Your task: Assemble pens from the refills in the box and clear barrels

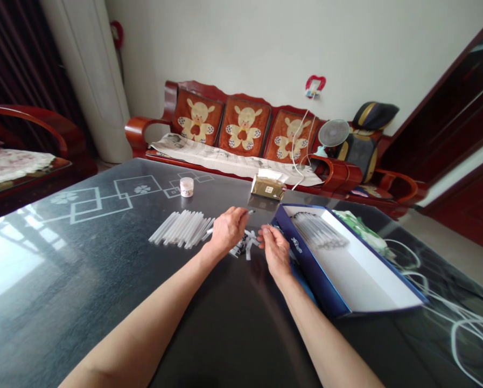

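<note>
My left hand point(230, 229) is closed, fingertips pinched around a slim translucent tube like a pen barrel; a small dark-tipped end point(250, 212) shows past the fingers. My right hand point(277, 250) is a short way to the right, thumb and fingers pressed together; what they hold, if anything, is too small to make out. Between and below the hands lies a little heap of small white and dark pieces point(248, 249). To the left of my left hand, a row of translucent white tubes point(182, 229) lies side by side on the dark table.
A blue box point(366, 269) with a white inside stands at the right, holding dark-tipped tubes point(320, 230). Further back on the table point(104, 269) are a small white tub point(187, 187) and a tissue box point(268, 186). White cables point(453, 315) trail on the right.
</note>
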Available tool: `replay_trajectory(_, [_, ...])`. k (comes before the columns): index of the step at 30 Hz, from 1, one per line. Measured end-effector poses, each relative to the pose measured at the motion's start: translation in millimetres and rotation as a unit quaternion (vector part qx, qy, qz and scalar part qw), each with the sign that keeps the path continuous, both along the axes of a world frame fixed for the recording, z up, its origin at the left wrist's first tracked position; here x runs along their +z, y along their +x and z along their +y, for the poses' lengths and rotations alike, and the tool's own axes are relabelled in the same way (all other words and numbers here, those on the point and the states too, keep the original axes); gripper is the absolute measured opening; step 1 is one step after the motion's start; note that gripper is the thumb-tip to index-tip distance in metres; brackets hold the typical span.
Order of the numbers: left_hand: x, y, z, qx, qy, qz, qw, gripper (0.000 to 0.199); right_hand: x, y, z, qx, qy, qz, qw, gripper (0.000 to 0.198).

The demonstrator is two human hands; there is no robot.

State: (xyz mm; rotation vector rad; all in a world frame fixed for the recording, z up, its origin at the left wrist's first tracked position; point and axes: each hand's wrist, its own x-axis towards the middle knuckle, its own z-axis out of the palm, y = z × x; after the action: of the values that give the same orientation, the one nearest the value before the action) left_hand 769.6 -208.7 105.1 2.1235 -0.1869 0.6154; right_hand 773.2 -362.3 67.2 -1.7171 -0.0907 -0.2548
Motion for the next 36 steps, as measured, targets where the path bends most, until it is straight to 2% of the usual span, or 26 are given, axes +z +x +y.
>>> replay_trajectory(2, [-8.8,-2,3,0.029,0.176,-0.058,0.982,0.028,-4,3,0,-0.011,0.007,-0.007,1.0,0.04])
replay_trajectory(3, [-13.8,-3,4,0.027,0.234,-0.072,0.969,0.029,-5,3,0,-0.009,0.004,-0.006,1.0,0.04])
replay_trajectory(6, [-27.0,-2,4,0.004,0.314,-0.091,0.945,0.033,-7,1,3,0.005,-0.022,0.008,1.0,0.041])
replay_trajectory(10, [-33.6,2,4,-0.008,0.34,-0.091,0.936,0.035,-6,1,5,0.02,-0.037,0.028,0.999,0.038])
replay_trajectory(18, [-36.1,9,7,-0.026,0.345,-0.102,0.933,0.034,-16,13,3,0.011,-0.004,0.046,0.999,0.044])
replay_trajectory(25, [-36.2,9,9,-0.015,0.364,-0.101,0.926,0.039,-19,14,4,0.039,0.068,0.034,0.996,0.04])
replay_trajectory(29, [-36.6,10,9,-0.011,0.364,-0.102,0.926,0.039,-19,13,5,0.034,0.06,0.026,0.997,0.038])
replay_trajectory(34, [-38.4,11,9,-0.006,0.362,-0.115,0.925,0.037,-16,13,5,0.022,0.066,0.026,0.997,0.046])
replay_trajectory(36, [-38.2,10,9,-0.007,0.362,-0.116,0.925,0.037,-16,13,5,0.009,0.051,0.036,0.998,0.041])
